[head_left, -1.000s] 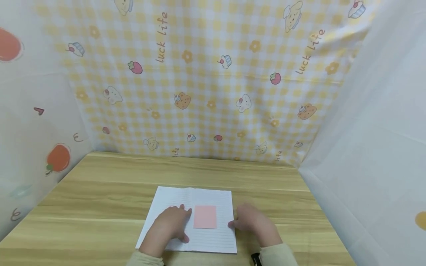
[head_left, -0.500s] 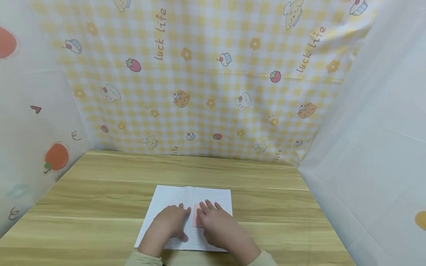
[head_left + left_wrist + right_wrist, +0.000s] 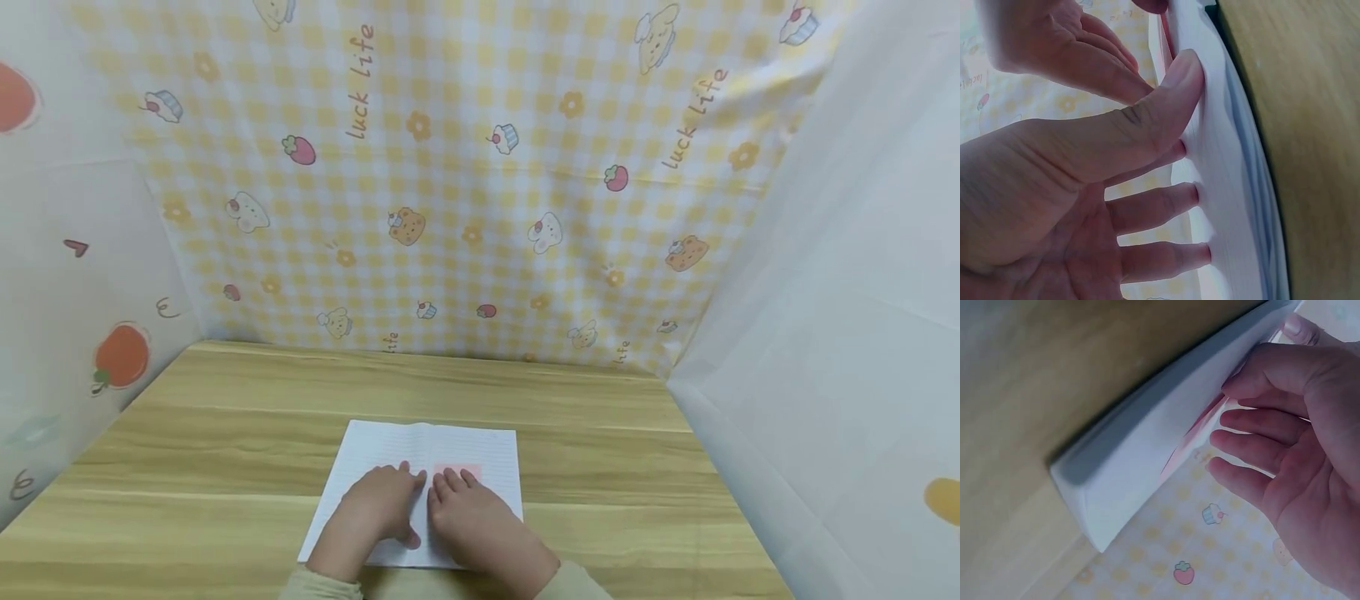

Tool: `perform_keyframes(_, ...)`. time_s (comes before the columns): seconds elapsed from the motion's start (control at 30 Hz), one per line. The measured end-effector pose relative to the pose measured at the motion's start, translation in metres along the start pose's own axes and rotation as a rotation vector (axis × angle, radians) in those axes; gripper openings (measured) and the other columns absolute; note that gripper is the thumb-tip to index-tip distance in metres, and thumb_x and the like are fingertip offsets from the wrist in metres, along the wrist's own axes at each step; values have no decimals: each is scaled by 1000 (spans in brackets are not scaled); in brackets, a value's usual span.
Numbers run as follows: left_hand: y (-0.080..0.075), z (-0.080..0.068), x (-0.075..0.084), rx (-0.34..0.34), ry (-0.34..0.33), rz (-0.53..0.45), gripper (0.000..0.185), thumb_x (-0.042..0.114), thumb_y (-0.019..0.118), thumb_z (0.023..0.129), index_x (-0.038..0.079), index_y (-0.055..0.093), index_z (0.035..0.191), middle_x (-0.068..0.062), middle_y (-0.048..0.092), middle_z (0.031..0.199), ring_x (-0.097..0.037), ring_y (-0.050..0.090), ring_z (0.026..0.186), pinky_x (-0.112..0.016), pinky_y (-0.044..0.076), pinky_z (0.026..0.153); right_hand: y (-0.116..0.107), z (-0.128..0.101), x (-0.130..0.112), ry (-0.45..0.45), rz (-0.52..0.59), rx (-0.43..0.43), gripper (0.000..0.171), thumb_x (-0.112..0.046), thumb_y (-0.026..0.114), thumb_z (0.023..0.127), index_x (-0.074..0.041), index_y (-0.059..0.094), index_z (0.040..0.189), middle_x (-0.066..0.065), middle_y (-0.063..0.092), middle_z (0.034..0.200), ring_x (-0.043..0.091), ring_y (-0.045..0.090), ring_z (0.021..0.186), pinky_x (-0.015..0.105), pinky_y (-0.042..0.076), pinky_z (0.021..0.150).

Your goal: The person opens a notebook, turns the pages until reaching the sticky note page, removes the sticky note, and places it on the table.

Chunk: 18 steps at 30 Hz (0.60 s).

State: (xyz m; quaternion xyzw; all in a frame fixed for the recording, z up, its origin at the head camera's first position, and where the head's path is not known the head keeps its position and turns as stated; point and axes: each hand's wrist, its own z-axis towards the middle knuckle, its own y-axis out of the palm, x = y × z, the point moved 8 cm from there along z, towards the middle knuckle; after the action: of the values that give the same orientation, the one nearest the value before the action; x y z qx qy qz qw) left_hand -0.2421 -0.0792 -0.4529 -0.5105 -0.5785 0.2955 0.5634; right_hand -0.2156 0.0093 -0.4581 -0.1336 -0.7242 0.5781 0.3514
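Observation:
An open notebook point(image 3: 382, 437) with lined white pages lies on the table. On its right page is a square pink sticky note point(image 3: 470, 469), mostly covered in the head view. My right hand point(image 3: 480, 521) lies over this note with its fingers extended; the right wrist view shows the note's pink edge point(image 3: 1192, 434) by the fingertips. My left hand point(image 3: 378, 504) rests on the left page near the centre fold. Spread fingers and thumb touch the paper in the left wrist view, holding nothing.
The wood-grain table point(image 3: 600, 467) extends around the notebook. A yellow checked cloth point(image 3: 450, 183) with printed figures hangs behind it. Pale sheets stand at the left point(image 3: 82, 275) and right point(image 3: 840, 275).
My right hand has moved left from the notebook's right edge onto the sticky note, then slightly toward the fold and nearer me. My left hand stays in place.

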Motion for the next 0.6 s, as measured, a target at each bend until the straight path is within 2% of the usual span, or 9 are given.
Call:
perform_keyframes(0.23, 3, 1, -2, -4, -2, -6, 89, 23, 102, 61, 3, 68, 140, -32, 60, 148, -57, 59, 133, -67, 48, 113, 2, 3, 3, -4, -48, 1, 43, -23, 70, 102, -12, 67, 143, 3, 66, 150, 17, 63, 140, 33, 53, 115)
perform_keyframes(0.33, 3, 1, -3, 2, 4, -1, 90, 23, 103, 59, 3, 69, 139, -32, 61, 147, -58, 60, 131, -68, 49, 111, 3, 4, 5, 11, -49, 14, 41, -22, 63, 105, -12, 64, 145, 3, 68, 147, 17, 65, 137, 33, 55, 113)
perform_keyframes(0.47, 3, 1, -2, 20, 12, 10, 89, 24, 103, 57, 3, 70, 137, -32, 64, 144, -58, 63, 127, -68, 52, 107, 2, 7, 10, 59, -7, 29, 42, -22, 60, 106, -16, 59, 148, 1, 71, 140, 16, 68, 129, 33, 58, 108)
perform_keyframes(0.6, 2, 2, -2, 25, 11, 3, 90, 23, 103, 57, 3, 69, 138, -32, 63, 145, -58, 61, 129, -69, 50, 109, 3, 10, 17, 111, 53, 27, 48, -20, 68, 100, -15, 59, 147, 3, 74, 131, 16, 72, 121, 33, 60, 103)
